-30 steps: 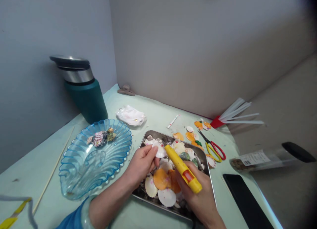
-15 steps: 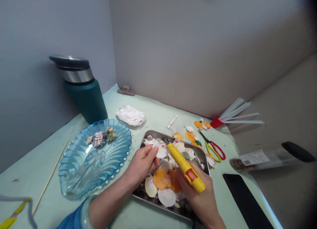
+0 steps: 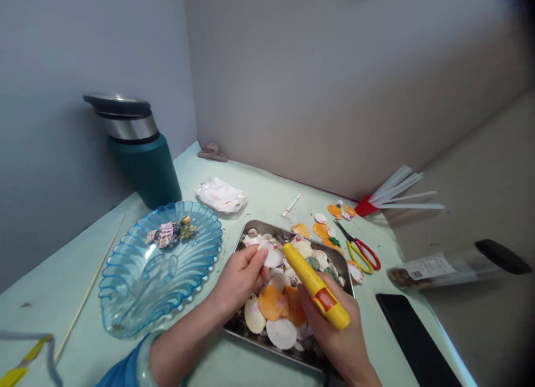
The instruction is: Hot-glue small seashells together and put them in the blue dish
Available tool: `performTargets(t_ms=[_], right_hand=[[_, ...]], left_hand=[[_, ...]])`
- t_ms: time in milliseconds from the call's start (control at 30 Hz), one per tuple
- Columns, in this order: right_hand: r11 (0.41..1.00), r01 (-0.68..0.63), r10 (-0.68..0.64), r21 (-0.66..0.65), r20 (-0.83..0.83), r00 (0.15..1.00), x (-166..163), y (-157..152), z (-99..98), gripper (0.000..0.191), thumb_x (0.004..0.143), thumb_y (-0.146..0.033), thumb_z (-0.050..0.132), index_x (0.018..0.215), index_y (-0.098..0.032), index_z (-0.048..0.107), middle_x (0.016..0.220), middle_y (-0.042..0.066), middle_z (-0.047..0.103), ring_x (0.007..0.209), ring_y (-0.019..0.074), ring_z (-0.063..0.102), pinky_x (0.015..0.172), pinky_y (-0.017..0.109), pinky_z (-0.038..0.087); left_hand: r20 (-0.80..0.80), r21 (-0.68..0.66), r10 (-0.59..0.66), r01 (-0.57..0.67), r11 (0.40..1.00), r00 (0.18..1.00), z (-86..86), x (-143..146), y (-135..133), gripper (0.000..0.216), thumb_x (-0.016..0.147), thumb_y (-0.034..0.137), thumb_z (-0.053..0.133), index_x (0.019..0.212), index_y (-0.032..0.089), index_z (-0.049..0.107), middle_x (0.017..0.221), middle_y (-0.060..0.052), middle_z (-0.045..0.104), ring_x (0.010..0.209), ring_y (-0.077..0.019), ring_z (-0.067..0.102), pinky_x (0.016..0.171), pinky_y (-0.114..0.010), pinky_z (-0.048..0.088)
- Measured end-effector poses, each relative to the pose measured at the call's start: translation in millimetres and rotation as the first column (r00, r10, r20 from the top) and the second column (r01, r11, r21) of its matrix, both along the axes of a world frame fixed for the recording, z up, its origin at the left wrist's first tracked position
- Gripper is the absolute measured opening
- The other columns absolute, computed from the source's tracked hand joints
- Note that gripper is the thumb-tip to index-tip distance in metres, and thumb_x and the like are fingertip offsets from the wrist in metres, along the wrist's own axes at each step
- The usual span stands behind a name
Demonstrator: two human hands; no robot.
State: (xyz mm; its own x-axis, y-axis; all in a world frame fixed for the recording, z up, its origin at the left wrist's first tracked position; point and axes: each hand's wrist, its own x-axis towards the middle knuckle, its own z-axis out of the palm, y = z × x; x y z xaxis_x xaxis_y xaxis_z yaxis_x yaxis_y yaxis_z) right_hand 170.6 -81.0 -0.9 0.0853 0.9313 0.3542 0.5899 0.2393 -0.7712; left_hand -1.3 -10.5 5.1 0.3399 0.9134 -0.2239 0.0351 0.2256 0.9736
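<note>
Between the thumb and fingers of my left hand [image 3: 242, 275] is a white seashell [image 3: 273, 255], held over the metal tray [image 3: 267, 348]. My right hand [image 3: 340, 331] is wrapped round a yellow glue gun [image 3: 311, 281] with a red switch or window on its side. The gun's front end points toward the held shell; whether its tip touches the shell I cannot tell. Below both hands the tray is heaped with shells, among them an orange shell [image 3: 272, 302] and a white round shell [image 3: 281, 334].
A blue shell-shaped dish [image 3: 125, 264] with several small shells stands left, before a teal bottle [image 3: 146, 169]. At right lie scissors [image 3: 363, 253], a black phone [image 3: 413, 337], a clear jar [image 3: 460, 268] and a red cup of glue sticks [image 3: 366, 206]. A white packet [image 3: 220, 195] lies behind.
The rear end of the glue gun has shifted very slightly right and down. My left hand and the shell have hardly moved.
</note>
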Motion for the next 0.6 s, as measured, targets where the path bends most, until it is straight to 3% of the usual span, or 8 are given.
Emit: performTargets(t_ms=[300, 600], right_hand=[[1.000, 0.014, -0.014, -0.010, 0.002, 1.000, 0.2, 0.0, -1.3, 0.010, 0.087, -0.028, 0.057, 0.086, -0.020, 0.061, 0.065, -0.002, 0.063, 0.050, 0.0115, 0.058, 0.047, 0.018, 0.047], [0.999, 0.033, -0.033, 0.001, 0.008, 0.999, -0.2, 0.5, -0.5, 0.010, 0.087, -0.029, 0.057, 0.086, -0.020, 0.061, 0.065, -0.002, 0.064, 0.050, 0.0114, 0.058, 0.047, 0.018, 0.048]], left_hand=[[0.049, 0.000, 0.040, -0.040, 0.999, 0.998, -7.3, 1.0, 2.0, 0.042, 0.088, 0.050, 0.046, 0.062, 0.017, 0.050, 0.040, 0.009, 0.035, 0.038, -0.0056, 0.025, 0.042, -0.022, 0.018], [0.064, 0.011, 0.074, -0.075, 0.997, 0.995, -7.5, -0.1, 0.9, 0.042, 0.088, 0.051, 0.046, 0.064, 0.017, 0.050, 0.042, 0.007, 0.040, 0.038, -0.0051, 0.026, 0.043, -0.021, 0.019]])
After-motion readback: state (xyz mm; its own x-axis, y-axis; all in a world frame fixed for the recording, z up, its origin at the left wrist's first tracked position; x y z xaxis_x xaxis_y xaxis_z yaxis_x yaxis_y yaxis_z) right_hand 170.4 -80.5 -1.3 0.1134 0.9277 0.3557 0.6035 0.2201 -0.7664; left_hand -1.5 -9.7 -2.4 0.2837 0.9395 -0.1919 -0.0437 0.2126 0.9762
